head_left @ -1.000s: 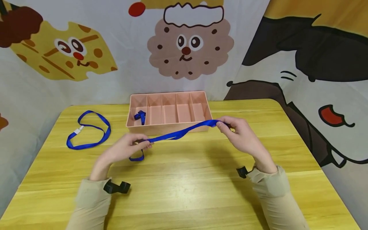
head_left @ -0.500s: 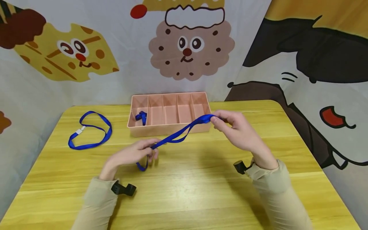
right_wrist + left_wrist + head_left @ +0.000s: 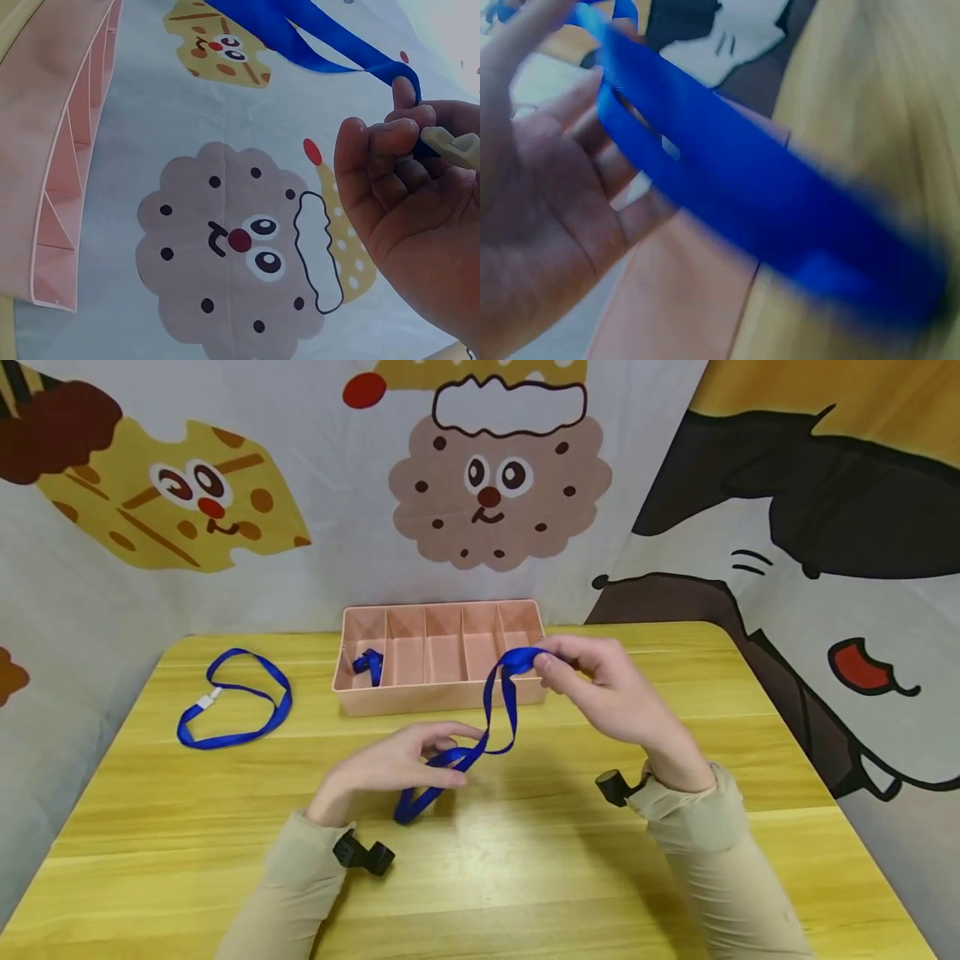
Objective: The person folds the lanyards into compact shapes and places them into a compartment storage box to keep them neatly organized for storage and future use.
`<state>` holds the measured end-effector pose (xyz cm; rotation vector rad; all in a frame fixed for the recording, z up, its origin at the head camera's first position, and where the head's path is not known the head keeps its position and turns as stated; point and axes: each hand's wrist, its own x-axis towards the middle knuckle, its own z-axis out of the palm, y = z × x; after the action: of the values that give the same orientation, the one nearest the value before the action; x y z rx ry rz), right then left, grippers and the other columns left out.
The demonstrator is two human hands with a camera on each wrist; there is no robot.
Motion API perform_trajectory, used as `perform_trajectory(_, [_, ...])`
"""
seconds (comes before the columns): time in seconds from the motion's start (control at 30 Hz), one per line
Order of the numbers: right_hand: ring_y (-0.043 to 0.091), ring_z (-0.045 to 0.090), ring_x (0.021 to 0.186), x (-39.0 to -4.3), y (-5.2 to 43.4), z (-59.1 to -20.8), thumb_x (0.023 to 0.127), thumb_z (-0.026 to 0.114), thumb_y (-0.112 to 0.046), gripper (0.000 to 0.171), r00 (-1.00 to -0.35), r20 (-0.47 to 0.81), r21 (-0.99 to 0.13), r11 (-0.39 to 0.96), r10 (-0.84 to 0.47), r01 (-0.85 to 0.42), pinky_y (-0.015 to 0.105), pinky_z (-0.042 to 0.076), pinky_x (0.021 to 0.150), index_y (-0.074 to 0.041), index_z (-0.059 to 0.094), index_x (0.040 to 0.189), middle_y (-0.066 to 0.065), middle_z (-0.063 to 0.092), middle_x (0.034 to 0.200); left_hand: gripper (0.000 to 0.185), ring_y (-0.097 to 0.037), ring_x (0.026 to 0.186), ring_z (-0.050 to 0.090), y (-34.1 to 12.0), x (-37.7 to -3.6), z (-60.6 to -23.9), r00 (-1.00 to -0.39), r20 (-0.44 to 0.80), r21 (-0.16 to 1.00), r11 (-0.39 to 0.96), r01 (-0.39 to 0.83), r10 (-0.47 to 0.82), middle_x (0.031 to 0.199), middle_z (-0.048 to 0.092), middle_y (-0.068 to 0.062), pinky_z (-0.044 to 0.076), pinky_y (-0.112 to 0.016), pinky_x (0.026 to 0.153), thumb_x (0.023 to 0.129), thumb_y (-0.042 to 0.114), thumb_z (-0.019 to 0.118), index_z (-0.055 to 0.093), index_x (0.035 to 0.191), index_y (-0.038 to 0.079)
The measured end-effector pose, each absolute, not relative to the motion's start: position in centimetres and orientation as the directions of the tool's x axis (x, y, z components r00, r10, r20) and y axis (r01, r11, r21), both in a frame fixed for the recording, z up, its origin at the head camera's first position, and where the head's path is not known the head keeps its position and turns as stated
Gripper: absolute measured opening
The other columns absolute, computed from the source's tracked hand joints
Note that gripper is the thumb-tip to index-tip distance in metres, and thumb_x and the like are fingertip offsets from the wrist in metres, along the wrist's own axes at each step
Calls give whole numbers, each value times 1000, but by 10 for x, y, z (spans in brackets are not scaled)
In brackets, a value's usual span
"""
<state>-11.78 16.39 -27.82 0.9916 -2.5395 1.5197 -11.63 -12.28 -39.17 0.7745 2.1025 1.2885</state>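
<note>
Strap pinched in right hand, trailing past left

Clock as per head view. Strap [image 3: 742, 180]: top end clamped between thumb and fingers of the right hand [image 3: 606, 687]. From those fingertips it drops toward 7 o'clock in loose loops. Left hand [image 3: 397, 762] sits at 8 o'clock from the right, thumb and fingers apart; strap runs through the gap between them, across the front of the palm. Contact there: can't tell.

Tray [image 3: 442, 700] at 1 o'clock from left hand, bunched strap [image 3: 367, 667] in its leftmost compartment. Loose loop [image 3: 222, 742] on table [image 3: 525, 877] between 9 and 10 o'clock from left hand.

Hard to see: section inside right grip is hidden. Pale clip [image 3: 452, 146] pokes out at that palm, cut off at 3 o'clock in right wrist view; loop leaves that view at 12. Low end is blurred at 4 o'clock in left wrist view; can't tell whether it touches the table.
</note>
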Motion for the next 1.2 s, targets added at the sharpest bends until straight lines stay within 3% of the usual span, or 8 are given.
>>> perform_trajectory(0.17, [14, 44, 62, -117, 168, -277, 108, 53, -5, 24, -793, 395, -807, 237, -465, -541, 26, 40, 58, 4, 74, 102, -8, 59, 76, 23, -16, 95, 64, -104, -116, -379, -638, -33, 950, 222, 219, 770, 114, 75, -16, 55, -29, 83, 103, 24, 70, 73, 119, 9])
perform_trajectory(0.3, [11, 45, 60, -117, 174, -276, 106, 53, 2, 22, -799, 449, -822, 165, -400, -545, 26, 39, 56, 0, 73, 96, -8, 58, 73, 16, -14, 83, 68, -97, -114, -374, -644, 42, 965, 136, 223, 764, 96, 71, -20, 58, -26, 74, 104, 15, 65, 69, 104, 0])
perform_trajectory(0.43, [11, 50, 67, -118, 179, -273, 103, 53, 8, 29, -797, 479, -817, 145, -368, -558, 24, 43, 60, -11, 74, 94, -6, 60, 75, 29, -24, 79, 74, -96, -112, -371, -667, 45, 981, 95, 172, 744, 99, 71, -31, 62, -35, 73, 105, 10, 62, 58, 131, -4])
perform_trajectory(0.53, [11, 48, 64, -119, 180, -268, 102, 53, 10, 29, -786, 490, -795, 176, -376, -580, 25, 40, 56, -9, 73, 93, -8, 61, 75, 35, -22, 75, 73, -95, -112, -373, -691, 73, 985, 59, 165, 720, 98, 71, -32, 63, -37, 72, 107, 10, 59, 54, 138, -6])
perform_trajectory(0.7, [11, 44, 60, -121, 181, -259, 102, 53, 10, 18, -775, 503, -768, 212, -384, -604, 27, 36, 52, 7, 68, 92, -9, 59, 75, 28, -10, 92, 76, -94, -111, -374, -726, 196, 976, -58, 211, 659, 104, 72, -35, 62, -30, 84, 109, 13, 57, 66, 116, -12])
perform_trajectory(0.8, [11, 44, 60, -121, 182, -255, 102, 54, 9, 15, -778, 500, -753, 253, -379, -607, 26, 38, 54, 11, 66, 94, -9, 59, 75, 35, -9, 101, 76, -93, -111, -373, -726, 283, 958, -159, 236, 626, 109, 72, -38, 63, -34, 90, 111, 20, 55, 62, 117, -14])
perform_trajectory(1.03, [10, 41, 55, -123, 184, -250, 103, 57, 5, 15, -798, 465, -716, 368, -382, -594, 26, 41, 54, 6, 70, 96, -8, 57, 74, 50, -7, 90, 72, -87, -109, -367, -769, 289, 957, -197, 214, 570, 97, 75, 4, 62, -29, 88, 110, 29, 56, 52, 134, -15])
perform_trajectory(1.2, [10, 35, 44, -123, 189, -248, 103, 57, 5, 15, -802, 442, -726, 365, -403, -583, 28, 31, 42, 4, 72, 99, -8, 53, 72, 43, -8, 80, 60, -85, -108, -361, -865, 222, 972, -30, 234, 450, 85, 61, 4, 53, -25, 80, 115, 24, 44, 62, 126, -12])
